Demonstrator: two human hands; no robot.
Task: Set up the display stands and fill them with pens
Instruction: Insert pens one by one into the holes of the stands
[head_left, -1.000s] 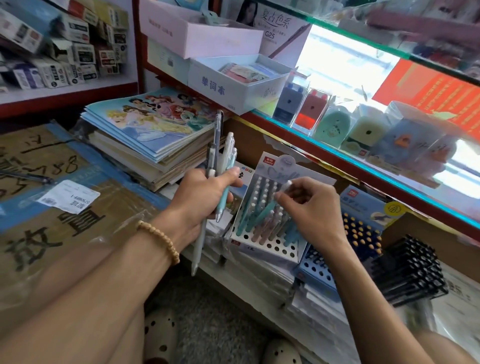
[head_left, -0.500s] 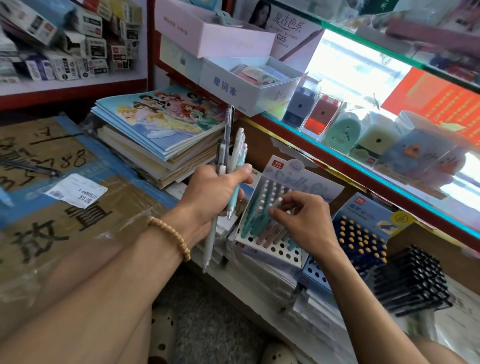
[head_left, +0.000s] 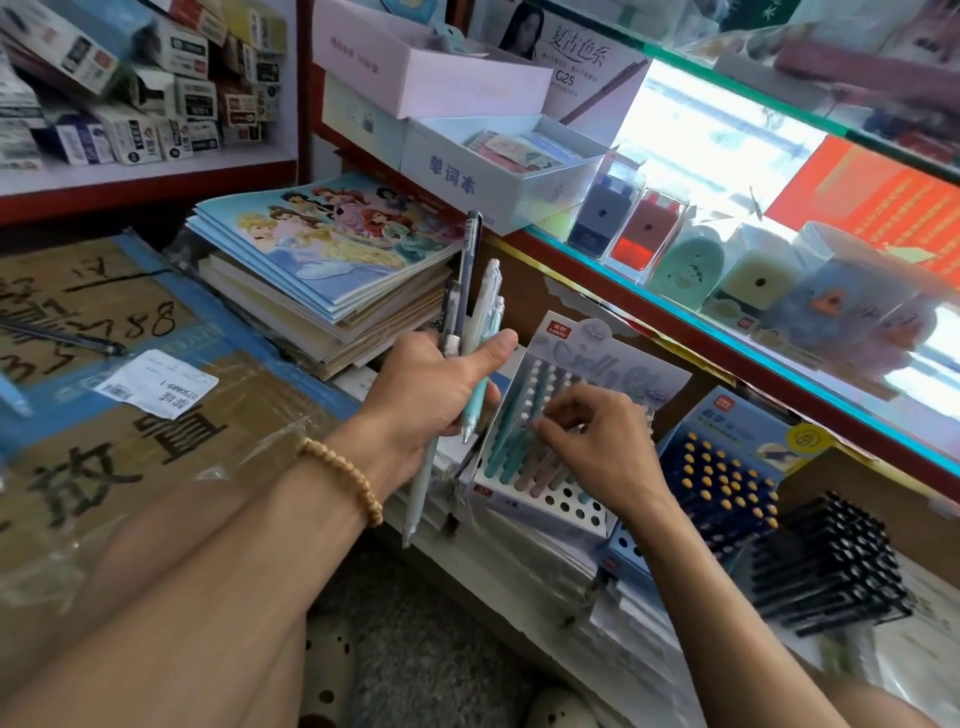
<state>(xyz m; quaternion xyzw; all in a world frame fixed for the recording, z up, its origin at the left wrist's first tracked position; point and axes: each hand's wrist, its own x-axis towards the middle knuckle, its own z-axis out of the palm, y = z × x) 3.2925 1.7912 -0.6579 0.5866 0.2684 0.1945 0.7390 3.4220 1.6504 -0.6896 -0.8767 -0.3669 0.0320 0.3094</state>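
My left hand (head_left: 431, 400) grips a bundle of pens (head_left: 470, 317), dark, white and light teal, with their tops pointing up. Just to its right a pale blue display stand (head_left: 545, 506) leans back on the low shelf, partly filled with teal and pink pens (head_left: 514, 436). My right hand (head_left: 597, 441) is curled over the stand's middle rows, fingertips down among the pens; whatever it pinches is hidden. To the right stand a dark blue display stand (head_left: 727, 478) and a block of black pens (head_left: 831, 561).
A stack of picture notebooks (head_left: 332, 244) lies to the upper left of my left hand. A taped cardboard box (head_left: 93, 395) fills the left. Above the stands runs a glass counter (head_left: 727, 322) with pencil sharpeners (head_left: 685, 260) and white boxes (head_left: 498, 156).
My right hand has slid down and left over the stand's pens. My left hand has held the bundle steady. The view has shifted slightly.
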